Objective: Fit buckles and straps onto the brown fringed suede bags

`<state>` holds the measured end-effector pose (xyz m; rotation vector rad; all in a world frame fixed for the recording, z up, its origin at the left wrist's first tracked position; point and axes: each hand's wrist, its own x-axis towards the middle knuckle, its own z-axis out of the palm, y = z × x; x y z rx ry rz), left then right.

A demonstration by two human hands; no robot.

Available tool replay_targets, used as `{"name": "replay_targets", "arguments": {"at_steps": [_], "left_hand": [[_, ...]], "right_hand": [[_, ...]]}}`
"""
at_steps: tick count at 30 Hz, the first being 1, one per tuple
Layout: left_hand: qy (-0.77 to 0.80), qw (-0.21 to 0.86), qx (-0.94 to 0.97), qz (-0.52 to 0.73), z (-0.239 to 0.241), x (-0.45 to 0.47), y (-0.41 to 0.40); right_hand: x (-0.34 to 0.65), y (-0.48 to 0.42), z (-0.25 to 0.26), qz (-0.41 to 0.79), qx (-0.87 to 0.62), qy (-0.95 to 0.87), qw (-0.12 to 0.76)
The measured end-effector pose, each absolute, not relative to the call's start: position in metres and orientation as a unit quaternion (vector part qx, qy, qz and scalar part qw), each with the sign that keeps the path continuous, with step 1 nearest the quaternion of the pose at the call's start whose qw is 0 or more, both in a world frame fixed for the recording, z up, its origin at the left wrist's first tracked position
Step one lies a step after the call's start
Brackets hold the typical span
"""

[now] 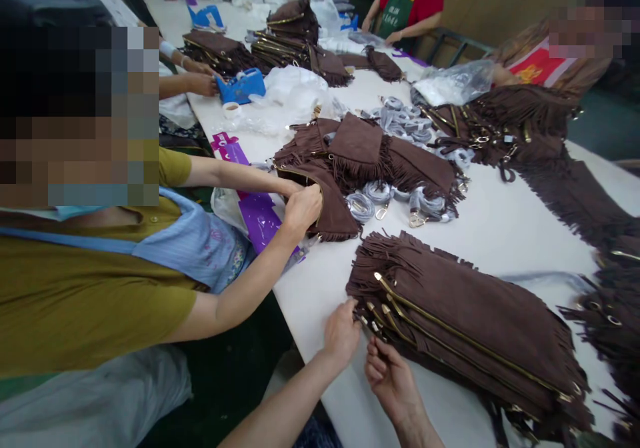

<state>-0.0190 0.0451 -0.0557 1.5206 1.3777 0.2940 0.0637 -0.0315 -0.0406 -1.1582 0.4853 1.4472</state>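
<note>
A stack of brown fringed bags (465,295) with gold zippers lies on the table in front of me. At its near left end, my left hand (343,331) is closed, its fingertips on the edge of a lower bag. Just to the right, my right hand (393,375) is turned palm up, with thumb and finger pinched at a dark zipper end (376,328) of the same bag. The exact spot under the fingertips is small and partly hidden. Several gold zipper ends stick out above both hands.
A co-worker on my left has both hands in an open brown bag (340,211). Coiled grey straps with clips (363,206) lie beyond it. More fringed bags (520,121) are piled at right. A blue tape dispenser (243,87) and plastic bags stand farther back, near other people.
</note>
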Motion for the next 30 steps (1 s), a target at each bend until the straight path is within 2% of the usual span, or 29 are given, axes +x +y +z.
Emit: {"name": "replay_targets", "arguments": {"at_steps": [3,7,13,18,30], "left_hand": [[0.567,0.458,0.679,0.081,-0.05,-0.012,0.053],[0.528,0.472,0.704,0.053,-0.042,-0.015,0.067],[0.534,0.472,0.701,-0.001,-0.042,-0.012,0.083],[0.531,0.496,0.686,-0.027,-0.049,-0.01,0.091],[0.424,0.623,0.655,0.054,-0.046,-0.021,0.084]], "right_hand": [[0.065,-0.032,-0.046,0.585,-0.528,0.201,0.581],[0.066,-0.028,-0.043,0.583,-0.509,0.221,0.593],[0.068,-0.025,-0.029,0.61,-0.392,0.273,0.632],[0.073,-0.026,-0.022,0.62,-0.388,0.262,0.629],[0.08,-0.03,-0.023,0.646,-0.41,0.196,0.613]]}}
